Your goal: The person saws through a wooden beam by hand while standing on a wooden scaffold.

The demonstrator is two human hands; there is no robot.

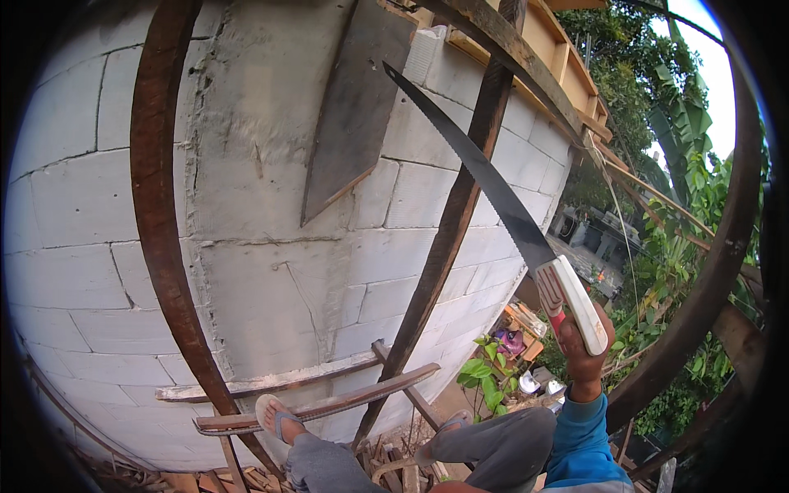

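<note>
My right hand [585, 345], at the end of a blue sleeve, is closed round the white and red handle of a hand saw [501, 189]. The long dark blade slants up and left, and its toothed edge faces the wall. In the picture, its tip overlaps the edge of a dark flat board [353, 115] with a slanted lower end; whether they touch I cannot tell. Behind the blade runs an upright dark timber post [460, 214]. My left hand is out of view.
Before a grey block wall [74, 197] stands another dark post [156, 164]. My sandalled foot [278, 417] rests on a narrow wooden rail [329, 403], high above scattered wood scraps [394, 468]. Formwork [567, 57] tops the wall; a curved-looking timber [707, 312] and plants [657, 271] are at right.
</note>
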